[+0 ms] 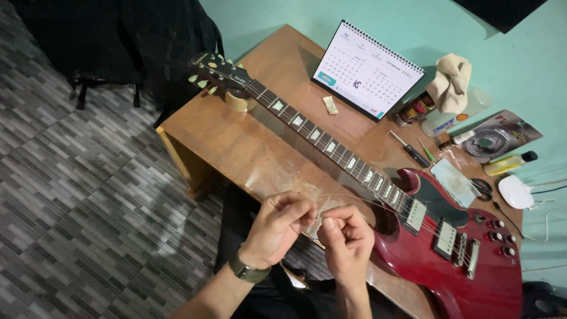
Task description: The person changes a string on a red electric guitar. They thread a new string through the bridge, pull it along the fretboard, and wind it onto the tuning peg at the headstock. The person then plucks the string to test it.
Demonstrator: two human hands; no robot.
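A cherry-red electric guitar [425,248] lies across a wooden table [236,142], its headstock [215,74] propped on a roll of tape at the far left corner. My left hand [279,227] and my right hand [345,239] meet at the table's near edge, just in front of the neck. Both pinch a thin guitar string [366,202] that arcs toward the guitar body. A clear plastic sleeve [307,195] lies under my fingers. My left wrist wears a watch.
A desk calendar [366,71] stands at the back. By the wall are a cloth [450,80] on a bottle, a screwdriver [410,149], scissors [481,189], a yellow bottle [508,163] and a white device [517,192]. Tiled floor lies to the left.
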